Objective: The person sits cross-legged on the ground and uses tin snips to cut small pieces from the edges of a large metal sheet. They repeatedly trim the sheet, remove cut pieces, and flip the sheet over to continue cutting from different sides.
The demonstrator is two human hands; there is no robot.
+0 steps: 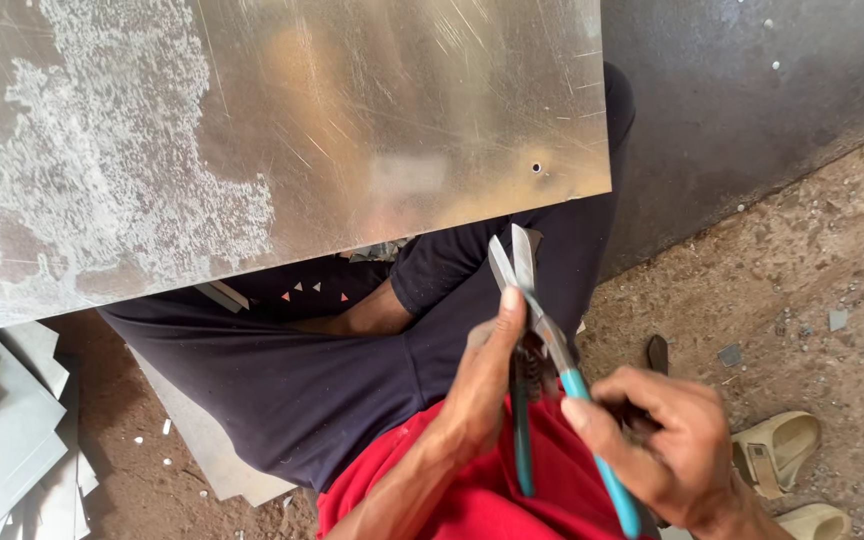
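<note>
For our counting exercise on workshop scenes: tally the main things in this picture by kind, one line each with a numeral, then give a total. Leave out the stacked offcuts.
Large metal sheet: 1
Tin snips with blue handles: 1
Hands on the snips: 2, left hand and right hand
Beige sandals: 2
Total: 6

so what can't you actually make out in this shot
- Head view: the left hand covers the tin snips' pivot, so what sits between the blades is unclear.
- The right hand hides the upper part of one teal handle.
- The metal sheet runs off the top and left edges.
- The beige sandals are cut by the bottom edge.
</note>
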